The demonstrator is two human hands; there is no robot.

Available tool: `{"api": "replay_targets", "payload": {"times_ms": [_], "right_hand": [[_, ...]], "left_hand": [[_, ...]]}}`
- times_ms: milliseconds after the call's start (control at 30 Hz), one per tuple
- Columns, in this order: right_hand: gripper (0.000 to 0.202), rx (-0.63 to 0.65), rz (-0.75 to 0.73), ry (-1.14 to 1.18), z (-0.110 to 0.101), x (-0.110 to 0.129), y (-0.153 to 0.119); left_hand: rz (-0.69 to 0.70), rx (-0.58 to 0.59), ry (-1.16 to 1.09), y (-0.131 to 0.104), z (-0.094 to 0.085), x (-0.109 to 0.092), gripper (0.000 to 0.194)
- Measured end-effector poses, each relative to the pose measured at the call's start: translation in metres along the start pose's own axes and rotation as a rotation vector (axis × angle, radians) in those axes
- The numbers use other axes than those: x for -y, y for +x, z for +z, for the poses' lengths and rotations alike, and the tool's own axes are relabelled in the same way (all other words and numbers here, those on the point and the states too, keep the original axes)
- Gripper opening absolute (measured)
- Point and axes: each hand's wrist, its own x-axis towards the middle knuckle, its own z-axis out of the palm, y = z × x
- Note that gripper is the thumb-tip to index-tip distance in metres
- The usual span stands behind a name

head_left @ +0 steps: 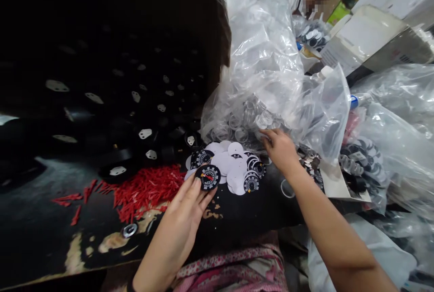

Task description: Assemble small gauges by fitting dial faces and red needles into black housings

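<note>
Left hand (185, 206), fingertips pinching a black gauge dial (208, 177) bearing a red needle at the near edge of a dial pile (233, 165), beside scattered red needles (142, 190); beyond, right hand (280, 147), fingers curled into the clear plastic bag (264, 79) of transparent rings, grip hidden

The dark worktable (237, 219) has a worn top with pale scratched patches near the front edge. Directly on it lie a heap of small red needles (142, 190), a pile of round dial faces (233, 165) – some white side up – and black round housings (118, 165) behind.
</note>
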Motion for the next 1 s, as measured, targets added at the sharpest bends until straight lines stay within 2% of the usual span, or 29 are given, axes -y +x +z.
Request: {"api": "replay_targets", "payload": {"times_ms": [100, 200, 267, 333, 433, 533, 633, 700, 767, 833, 933, 1000], "right_hand": [[0.032, -0.040, -0.062, 0.126, -0.001, 0.026, -0.023], [0.031, -0.065, -0.309, 0.395, 0.000, 0.067, -0.054], [0.034, -0.066, -0.416, 0.448, -0.001, 0.091, -0.070], [0.035, -0.045, -0.472, 0.417, -0.004, 0.105, -0.079], [0.026, 0.005, -0.462, 0.469, -0.010, 0.110, -0.080], [0.023, 0.057, -0.266, 0.630, -0.015, 0.111, -0.074], [0.035, 0.131, -0.143, 0.634, -0.013, 0.116, -0.070], [0.041, 0.115, -0.143, 0.579, -0.007, 0.123, -0.069], [0.043, 0.047, -0.148, 0.550, -0.002, 0.131, -0.069], [0.044, 0.003, -0.165, 0.556, 0.001, 0.137, -0.069], [0.049, 0.104, -0.242, 0.584, 0.000, 0.137, -0.074], [0.049, 0.198, -0.268, 0.567, -0.001, 0.126, -0.081]], "left_hand": [[-0.080, -0.038, -0.029, -0.011, -0.002, -0.003, 0.026], [-0.218, -0.033, -0.074, -0.018, 0.000, -0.007, 0.020], [-0.238, -0.040, -0.107, -0.019, 0.002, -0.011, 0.018], [-0.209, -0.022, -0.103, -0.019, 0.001, -0.013, 0.022], [-0.123, 0.033, 0.017, -0.019, -0.005, -0.010, 0.028], [0.004, 0.102, 0.228, -0.022, -0.011, -0.003, 0.034], [0.137, 0.149, 0.485, -0.029, -0.014, 0.002, 0.039], [0.177, 0.169, 0.605, -0.034, -0.013, 0.002, 0.037], [0.195, 0.171, 0.667, -0.036, -0.012, 0.001, 0.037], [0.203, 0.133, 0.705, -0.037, -0.014, -0.001, 0.036], [0.135, 0.053, 0.758, -0.043, -0.033, -0.004, 0.035], [0.043, 0.008, 0.795, -0.054, -0.062, -0.010, 0.036]]}}
